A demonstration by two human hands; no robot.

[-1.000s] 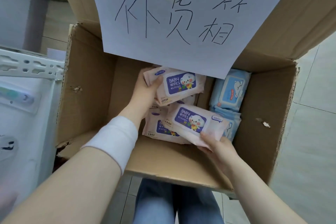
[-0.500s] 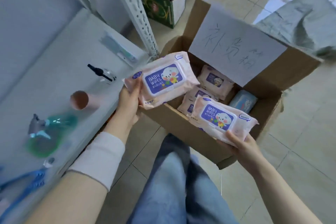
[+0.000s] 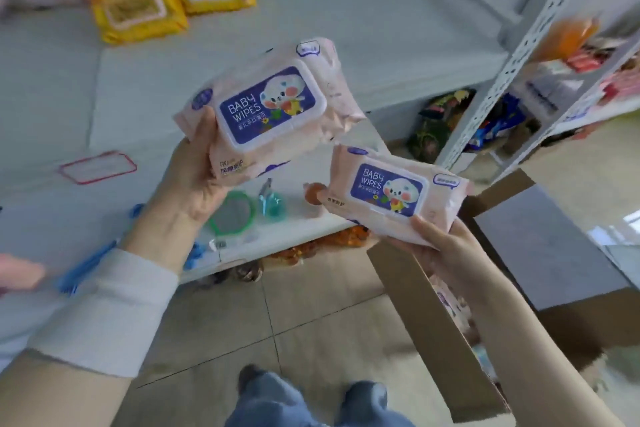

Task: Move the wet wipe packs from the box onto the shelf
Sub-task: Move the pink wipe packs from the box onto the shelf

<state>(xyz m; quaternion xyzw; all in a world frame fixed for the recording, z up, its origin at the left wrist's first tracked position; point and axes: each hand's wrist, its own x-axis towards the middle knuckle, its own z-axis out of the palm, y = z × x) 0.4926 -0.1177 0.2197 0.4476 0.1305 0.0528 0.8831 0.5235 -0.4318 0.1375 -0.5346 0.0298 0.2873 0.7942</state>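
Head cam: L hand (image 3: 194, 180) fingers wrapped round pink wipe pack (image 3: 270, 104), held up over shelf (image 3: 381, 45). R hand (image 3: 440, 246) fingers gripping 2nd pink pack (image 3: 388, 191) from below, near box (image 3: 433, 340) rim. Neither placed yet. Pink shapes inside box, blurry, prob more packs to go.

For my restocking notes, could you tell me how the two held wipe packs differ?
The left-hand pack is held higher, in front of the shelf; the right-hand pack sits lower, nearer the box. The left-hand pack tilts steeply; the right-hand pack lies flatter. Both are pink with purple BABY WIPES lids.
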